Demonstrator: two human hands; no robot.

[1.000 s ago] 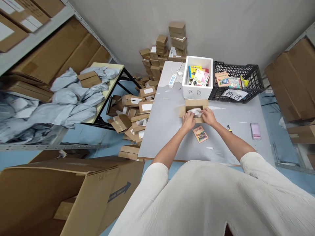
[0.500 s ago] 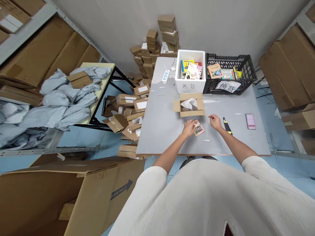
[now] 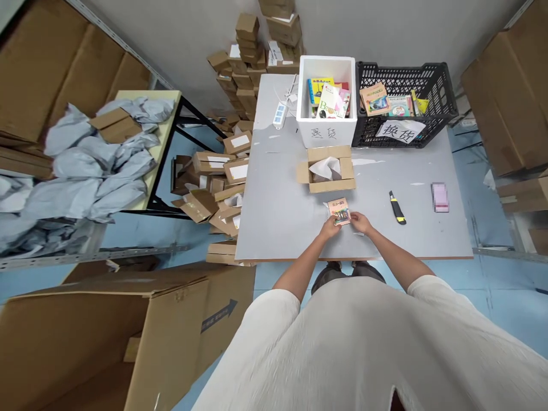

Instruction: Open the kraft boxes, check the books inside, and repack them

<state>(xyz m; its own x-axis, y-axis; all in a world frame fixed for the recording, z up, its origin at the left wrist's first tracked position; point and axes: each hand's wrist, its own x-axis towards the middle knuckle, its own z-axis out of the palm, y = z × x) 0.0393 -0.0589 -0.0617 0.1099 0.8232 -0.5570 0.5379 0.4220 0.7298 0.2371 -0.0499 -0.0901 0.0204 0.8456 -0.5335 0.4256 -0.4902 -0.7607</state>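
Observation:
A small book [image 3: 339, 209] with an orange-pink cover and a picture on it is held near the front of the grey table [image 3: 274, 222]. My left hand [image 3: 330, 227] grips its lower left corner. On the other side, my right hand [image 3: 361, 222] has its fingers closed on the book's right edge. Just beyond the book stands an opened cardboard box [image 3: 329, 186], flaps out, with crumpled white paper [image 3: 327, 169] inside. To the right of my hands lies a black and yellow utility knife [image 3: 397, 208].
At the table's back are a white bin [image 3: 306, 129] of books and a black crate [image 3: 363, 132] with more books. A power strip [image 3: 279, 115] and a pinkish, blurred phone-like object [image 3: 440, 197] lie on the table. Cardboard boxes [image 3: 209, 162] crowd the left floor; grey parcels [image 3: 81, 162] fill a side table.
My right hand has moved left from near the knife onto the book. The book is turned straighter and now sits between both hands. The view has shifted slightly.

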